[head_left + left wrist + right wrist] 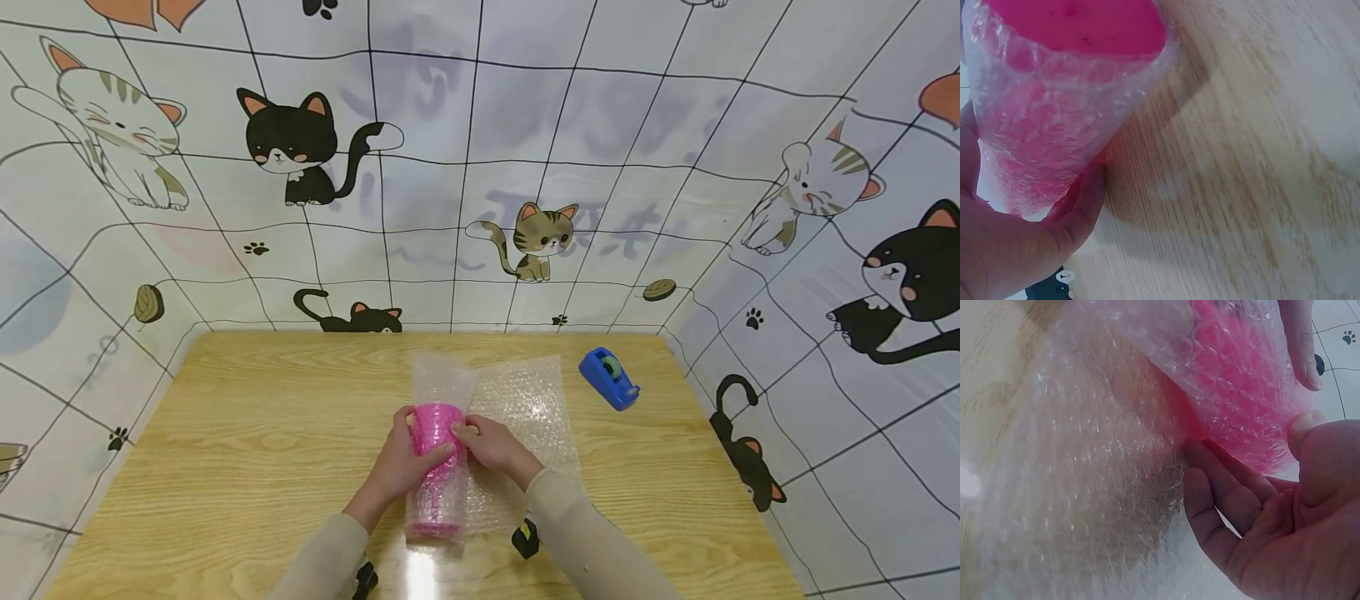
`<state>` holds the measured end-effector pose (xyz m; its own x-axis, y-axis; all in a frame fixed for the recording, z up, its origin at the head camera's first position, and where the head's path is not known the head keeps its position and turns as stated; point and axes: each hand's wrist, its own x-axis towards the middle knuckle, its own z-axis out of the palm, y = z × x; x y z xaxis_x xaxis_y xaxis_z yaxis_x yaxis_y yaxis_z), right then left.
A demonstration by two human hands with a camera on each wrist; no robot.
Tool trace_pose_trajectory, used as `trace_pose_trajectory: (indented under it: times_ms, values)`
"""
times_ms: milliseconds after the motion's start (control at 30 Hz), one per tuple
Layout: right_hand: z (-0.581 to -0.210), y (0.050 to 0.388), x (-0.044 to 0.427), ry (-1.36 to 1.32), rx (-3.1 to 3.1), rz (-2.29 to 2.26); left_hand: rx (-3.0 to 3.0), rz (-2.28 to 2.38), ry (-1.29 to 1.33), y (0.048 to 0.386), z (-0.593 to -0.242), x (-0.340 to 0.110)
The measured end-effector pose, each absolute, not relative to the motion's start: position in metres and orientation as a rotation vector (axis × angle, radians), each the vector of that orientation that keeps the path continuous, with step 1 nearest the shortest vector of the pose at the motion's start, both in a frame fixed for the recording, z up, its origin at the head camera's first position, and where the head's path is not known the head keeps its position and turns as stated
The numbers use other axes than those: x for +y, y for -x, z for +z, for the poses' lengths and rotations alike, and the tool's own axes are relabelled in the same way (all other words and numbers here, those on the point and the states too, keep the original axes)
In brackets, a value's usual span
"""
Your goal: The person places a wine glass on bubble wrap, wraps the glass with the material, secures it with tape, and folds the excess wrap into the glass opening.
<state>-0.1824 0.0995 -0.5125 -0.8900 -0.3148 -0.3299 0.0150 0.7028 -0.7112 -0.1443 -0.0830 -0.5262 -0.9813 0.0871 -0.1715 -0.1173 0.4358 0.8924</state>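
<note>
At the table (247,450), both hands are gripping a wrapped pink cylinder (435,433)

In the head view, the cylinder is lying in a sleeve of bubble wrap (525,408), its length pointing away from the person. The wrap is reaching past the cylinder's far end, and a loose flap is spreading over the table to the right. The left hand (405,458) is clamping the left side, its thumb crossing the top; the right hand (491,442) is pinching at the right side, near the left. Toward the back right, well apart from the hands, a blue tape dispenser (600,385) is holding a green tape roll (611,367).

In the left wrist view, the cylinder's flat pink end is showing at the mouth of the sleeve, and the left hand is curling around the wrapped body.

In the right wrist view, the right thumb is pressing the wrapped side while the fingers are curling beside the flap. Whether the cylinder is hollow, I cannot tell.
</note>
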Motion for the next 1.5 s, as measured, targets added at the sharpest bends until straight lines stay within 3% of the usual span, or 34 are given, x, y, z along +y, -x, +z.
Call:
trace_pose_trajectory:
  times_ms: [1500]
  values:
    - [-0.51, 0.189, 0.104, 0.123, 2.38, -1.183, 2.515, 1.513, 0.05, 0.144, -0.521, -0.078]
